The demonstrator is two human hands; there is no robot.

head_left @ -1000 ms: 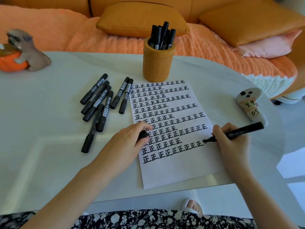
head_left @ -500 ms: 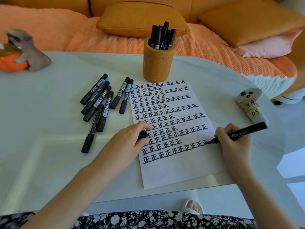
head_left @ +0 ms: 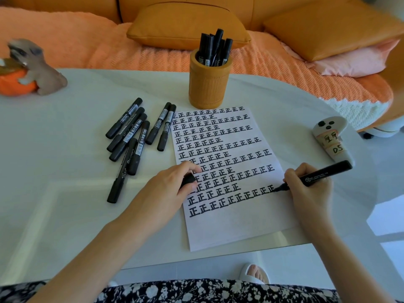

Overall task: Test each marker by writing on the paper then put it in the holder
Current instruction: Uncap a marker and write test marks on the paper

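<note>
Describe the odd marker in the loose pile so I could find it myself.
Start at the white paper covered in black characters; just left of it lies a pile of black markers. The slim marker is the one stretching nearest the person, lacking the broad white label its neighbours carry.

bright, even daylight; soft glare on the glossy table (head_left: pixel 65 149); wide-angle bending and slight blur at edges.

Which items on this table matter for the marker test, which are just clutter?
Job: marker in right hand, writing; cap in left hand; paper; holder; loose markers left of the paper.
Lying about: dog figurine; ghost-shaped figure; cushion.
</note>
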